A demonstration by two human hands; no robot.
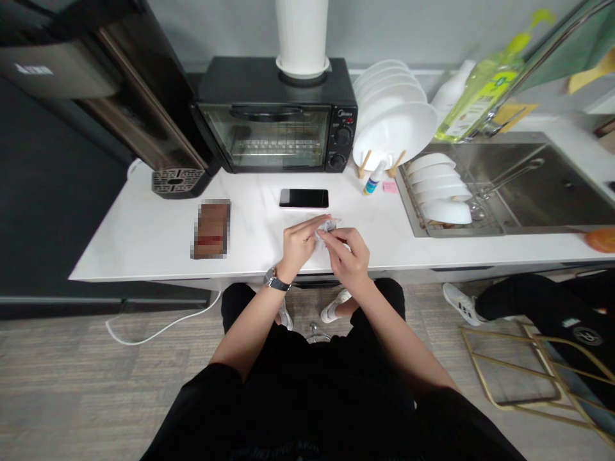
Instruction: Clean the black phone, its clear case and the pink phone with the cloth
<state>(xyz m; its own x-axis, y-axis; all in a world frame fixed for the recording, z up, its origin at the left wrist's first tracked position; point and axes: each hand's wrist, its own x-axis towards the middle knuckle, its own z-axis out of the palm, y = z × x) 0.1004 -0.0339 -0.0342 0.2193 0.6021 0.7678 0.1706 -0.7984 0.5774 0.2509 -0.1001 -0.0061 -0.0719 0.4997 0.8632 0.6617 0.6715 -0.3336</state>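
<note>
Both my hands meet over the front of the white counter around a small crumpled whitish piece [330, 225], which looks like a tissue or thin wrapper; the fingers partly hide it. My left hand [298, 241], with a watch at the wrist, has its fingers held together against the piece's left side. My right hand [349, 251] pinches it between thumb and fingers from the right. Just beyond lies a phone [304, 198], dark screen up. A small spray bottle [373, 179] with a blue label stands further right.
A toaster oven [273, 128] stands behind the phone, with a drinks dispenser [177, 179] to the left. A blurred-out brown item [212, 227] lies on the counter. White plates [396, 128] and a sink [528, 192] are right. Another person's leg [509, 298] shows lower right.
</note>
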